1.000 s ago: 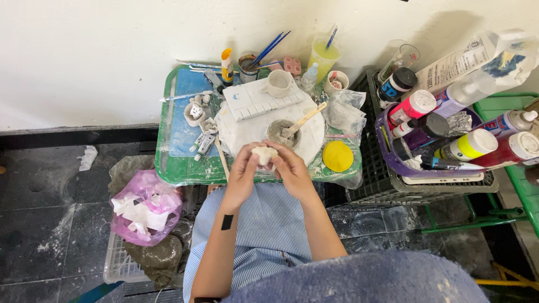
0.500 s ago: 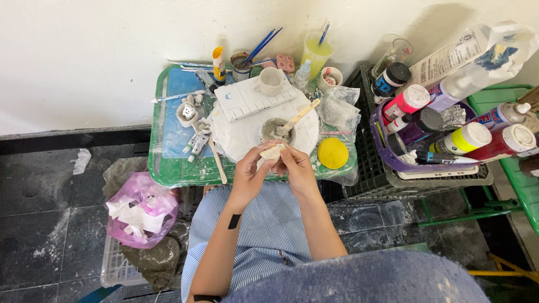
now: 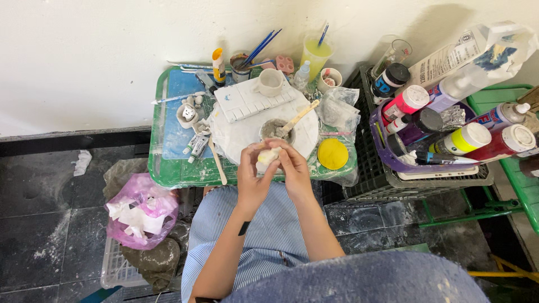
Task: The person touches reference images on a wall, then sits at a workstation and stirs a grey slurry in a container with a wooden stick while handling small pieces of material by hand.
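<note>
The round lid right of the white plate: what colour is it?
Yellow. The round lid shows plainly in the head view, on the green tray.

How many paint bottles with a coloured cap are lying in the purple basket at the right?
4 show: pink cap, black cap, yellow cap, red bottle with white cap. The basket may hide more beneath them.

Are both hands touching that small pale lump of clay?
Touching. The head view shows the left hand and the right hand closed around the pale clay lump, fingers wrapping it from both sides.
</note>
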